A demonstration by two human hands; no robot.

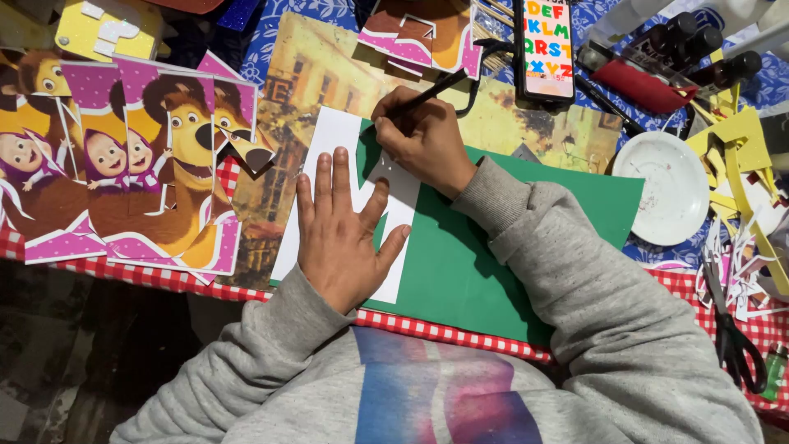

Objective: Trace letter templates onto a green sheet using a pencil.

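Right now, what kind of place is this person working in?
Probably a home craft table: a green foam sheet under a white paper template, cartoon cut-outs, scissors and a checked tablecloth.

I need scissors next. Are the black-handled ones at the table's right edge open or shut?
Shut. The scissors lie flat on the checked tablecloth, blades together in one line, handles side by side.

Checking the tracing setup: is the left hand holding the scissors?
No, the left hand lies flat on the white paper template; the scissors lie apart at the right.
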